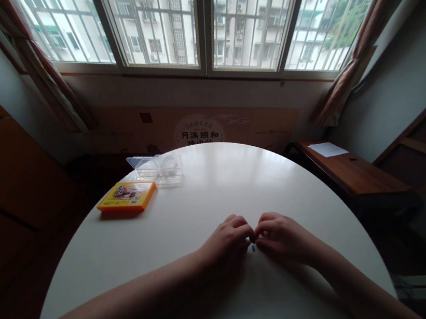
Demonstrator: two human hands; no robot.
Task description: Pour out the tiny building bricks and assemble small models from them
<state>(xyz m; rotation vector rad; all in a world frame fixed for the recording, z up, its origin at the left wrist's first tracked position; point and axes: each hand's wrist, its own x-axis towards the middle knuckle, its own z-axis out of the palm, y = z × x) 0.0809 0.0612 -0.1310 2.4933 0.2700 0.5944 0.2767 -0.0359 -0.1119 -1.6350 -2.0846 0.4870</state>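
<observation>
Over the white round table (210, 180), my left hand (229, 237) and my right hand (279, 236) meet at the fingertips. Both are closed in a pinch. A tiny blue piece (253, 248) shows just below the touching fingertips; its kind is too small to make out. Whether it is held or lies on the tabletop, I cannot tell. A speck of green (220, 225) peeks out at the back of my left hand's fingers. What else may be between the fingers is hidden.
A yellow-orange box (128, 196) lies at the table's left edge, with an open clear plastic tray (160, 170) behind it. To the right stands a dark wooden bench (368, 172) bearing white paper (328, 149). Barred windows (246, 22) line the far wall.
</observation>
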